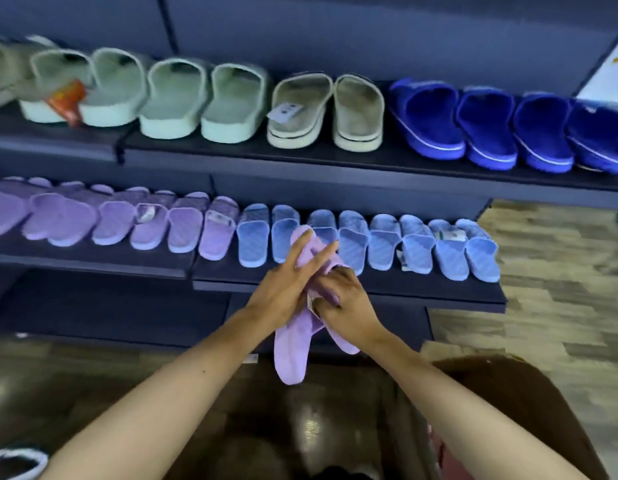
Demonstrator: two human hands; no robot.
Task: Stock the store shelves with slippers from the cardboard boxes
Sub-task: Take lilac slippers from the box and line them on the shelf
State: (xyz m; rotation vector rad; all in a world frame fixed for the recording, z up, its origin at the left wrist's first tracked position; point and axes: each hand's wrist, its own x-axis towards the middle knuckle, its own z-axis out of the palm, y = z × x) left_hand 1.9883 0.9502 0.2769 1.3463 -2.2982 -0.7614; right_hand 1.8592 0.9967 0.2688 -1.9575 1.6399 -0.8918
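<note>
Nearest to me, low on my right, is the brown cardboard box [529, 393], its flap turned outward; what lies inside is too dark and blurred to tell. At the bottom left corner a white slipper [16, 462] sits on the floor.

Both my forearms reach forward over the box and meet on a pair of lilac rubber slippers [293, 355], held in the air just in front of the lower dark shelf [421, 289]. My right hand [345, 303] grips the pair at its middle, fingers curled round it. My left hand [283, 292] lies flat on the slippers, fingers nearly straight and stretched along the upper towards the toe; its thumb is hidden. The heels hang down towards the box, and the toes point up at the shelf.

On the lower shelf a row of purple ribbed slippers [183, 230] fills the left part and a row of light blue ribbed slippers [418, 247] the right part, toes to the back.

Farther off, the upper dark shelf [335, 157] carries pale green thick-soled slippers [176, 98] on the left, one beige pair [328, 109] in the middle and royal blue slippers [487, 126] on the right.
</note>
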